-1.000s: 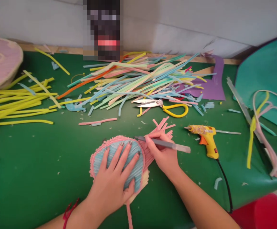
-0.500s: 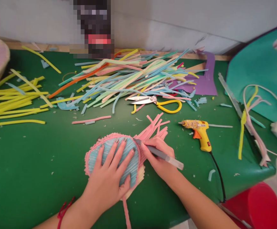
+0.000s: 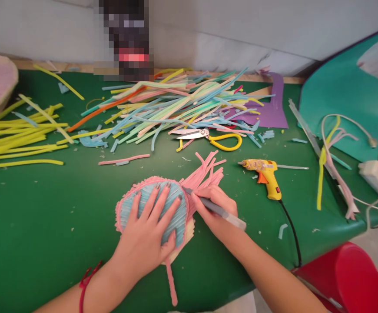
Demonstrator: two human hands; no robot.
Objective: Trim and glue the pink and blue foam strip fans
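My left hand (image 3: 150, 228) lies flat with spread fingers on a round craft piece, its light-blue striped face (image 3: 128, 211) ringed by a pink scalloped border (image 3: 120, 213). In my right hand (image 3: 217, 208) is a grey marker-like pen (image 3: 211, 206) with a clear end; its tip meets the piece's right rim. Pink strips (image 3: 205, 171) fan out beyond that edge, partly under the right hand. A cream edge (image 3: 189, 232) shows below the blue disc, and a pink twisted strip (image 3: 171, 284) hangs toward me.
Yellow-handled scissors (image 3: 226, 141) lie before a heap of coloured strips (image 3: 176, 104). To the right rests a yellow glue gun (image 3: 270, 176) with a black cord. Yellow strips (image 3: 19, 139) lie at left, and a red stool (image 3: 355, 274) stands beyond the green table (image 3: 71, 243).
The view has shifted slightly, so the table items at right appear further left. Both hands keep nearly the same position on the craft piece, the pen tip still at its rim.
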